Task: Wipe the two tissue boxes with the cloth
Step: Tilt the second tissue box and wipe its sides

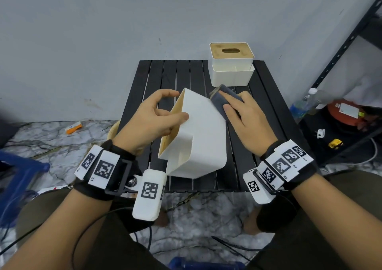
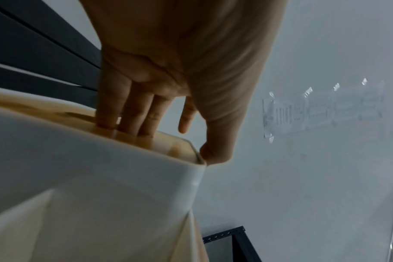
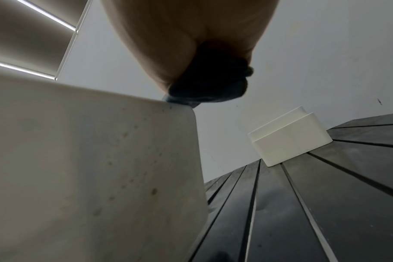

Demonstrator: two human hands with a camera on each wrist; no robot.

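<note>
While left hand [image 1: 154,121] grips, fuzzy cloth [image 1: 224,100] rubs smooth box [image 1: 203,137] — tilted.

No words or numbers can be read. The wrist bands [image 1: 99,167] carry black-and-white square codes with tiny marks too small to read. The wall paper [image 2: 321,111] is too blurry.

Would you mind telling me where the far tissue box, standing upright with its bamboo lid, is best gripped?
Grip the far tissue box across its white side walls, coming from above. It stands upright on the table, its sides flat and clear; the lid may lift off.
</note>
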